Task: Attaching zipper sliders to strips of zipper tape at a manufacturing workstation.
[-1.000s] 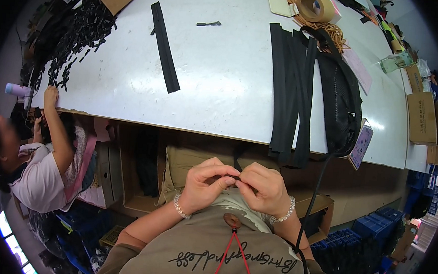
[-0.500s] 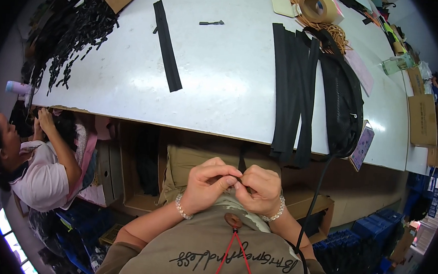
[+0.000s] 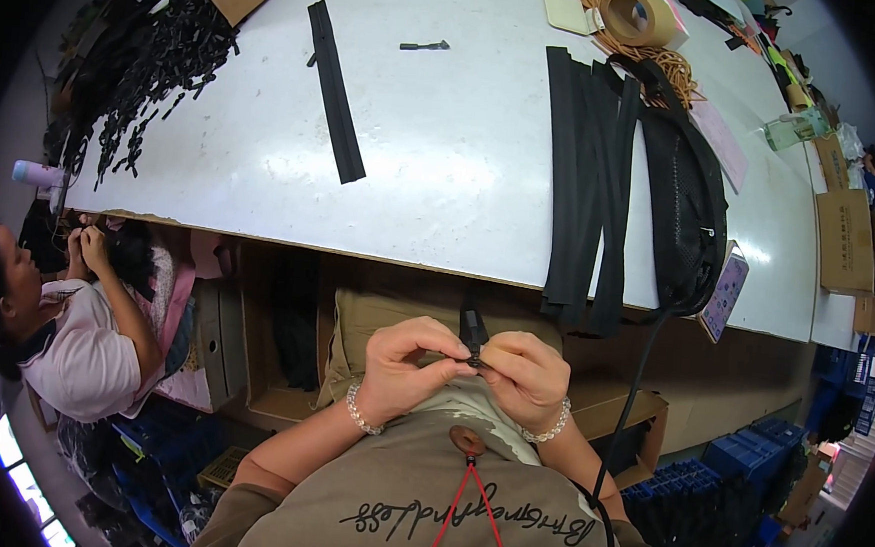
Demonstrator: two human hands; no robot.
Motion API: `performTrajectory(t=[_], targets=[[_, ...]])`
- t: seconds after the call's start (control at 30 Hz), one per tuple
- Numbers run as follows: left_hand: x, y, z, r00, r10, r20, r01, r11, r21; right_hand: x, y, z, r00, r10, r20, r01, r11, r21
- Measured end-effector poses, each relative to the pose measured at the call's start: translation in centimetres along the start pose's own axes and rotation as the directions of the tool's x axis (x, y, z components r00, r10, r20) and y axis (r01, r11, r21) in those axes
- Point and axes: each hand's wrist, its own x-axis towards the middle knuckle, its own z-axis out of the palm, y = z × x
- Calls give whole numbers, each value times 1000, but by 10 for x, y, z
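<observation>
In front of my chest, a black zipper strip [image 3: 473, 328] is pinched between both hands, its visible part pointing toward the table edge. My left hand [image 3: 414, 360] grips the near end between thumb and forefinger. Right beside it, my right hand [image 3: 523, 375] has its fingertips closed on the same end; a small dark part between the fingertips is too small to make out. On the table lie another black zipper strip [image 3: 337, 97] with a small pull at its side and a loose black zipper pull [image 3: 425, 45].
Several black zipper strips [image 3: 575, 182] overhang the table's front edge at right, by a black bag [image 3: 678, 198] and a phone [image 3: 723, 291]. A heap of black pulls [image 3: 176, 47] covers the far left. Tape [image 3: 636, 15] sits at the back. Another person [image 3: 93, 343] works at left.
The zipper strip between my hands has come up into fuller view. My fingers have shifted, with the fingertips now slightly apart around its end. The things on the table stay put.
</observation>
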Motion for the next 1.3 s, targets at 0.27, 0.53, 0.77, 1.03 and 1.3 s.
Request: performTrajectory(t=[0.27,0.53,0.77,1.03,1.3], targets=[[1,3,1,1000,-24,10,24,998,63,-4,2,2,1000,7,-29,-8,1000,-27],[2,8,0,998,-3,69,-9,985,174,2,0,-2,984,-172,52,174,984,-44],[1,4,3,994,43,96,-54,992,117,3,-1,-4,961,-260,89,268,960,-86],[3,6,2,994,-13,106,-5,986,169,4,-1,-2,982,-176,72,182,979,-90],[11,-24,-1,850,-524,-49,499,832,-241,-12,24,16,668,734,125,-701,563,438]])
